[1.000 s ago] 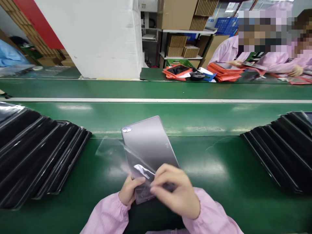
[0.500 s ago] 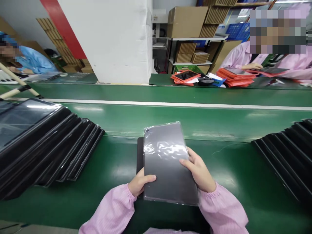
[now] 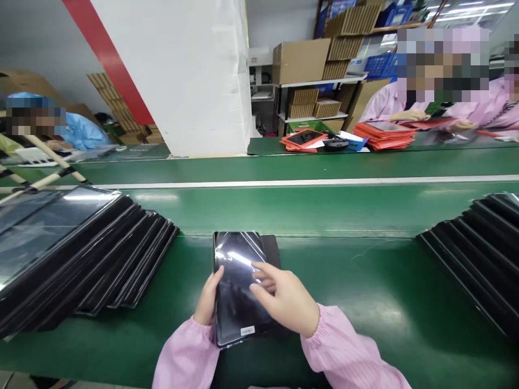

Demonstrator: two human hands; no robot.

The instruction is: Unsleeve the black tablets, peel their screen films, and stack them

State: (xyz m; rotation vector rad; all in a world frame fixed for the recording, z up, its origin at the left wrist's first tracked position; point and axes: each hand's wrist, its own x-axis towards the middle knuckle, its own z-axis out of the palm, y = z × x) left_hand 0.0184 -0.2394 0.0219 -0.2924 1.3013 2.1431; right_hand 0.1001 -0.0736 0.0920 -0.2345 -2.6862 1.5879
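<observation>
A tablet (image 3: 237, 302) lies tilted slightly in front of me, its glossy black screen facing up with bright reflections. A small white label (image 3: 247, 330) sits near its lower edge. My left hand (image 3: 207, 300) grips the tablet's left edge, thumb on the screen side. My right hand (image 3: 290, 297) hovers over the right part of the screen with its fingers apart; whether the fingertips touch the glass I cannot tell. Behind the tablet, a flat dark pad (image 3: 271, 249) shows at the upper right on the green table (image 3: 357, 281).
Fanned stacks of flat black film-wrapped pieces stand at the left (image 3: 93, 254) and right (image 3: 478, 254). Beyond a white strip (image 3: 324, 181) are orange sleeves (image 3: 383, 135) and co-workers in pink and blue. A white pillar (image 3: 194, 70) rises at the back.
The tablet has turned from its grey back to its black screen and shifted left. My right hand has left its right edge and moved over the screen. The camera view has tilted up.
</observation>
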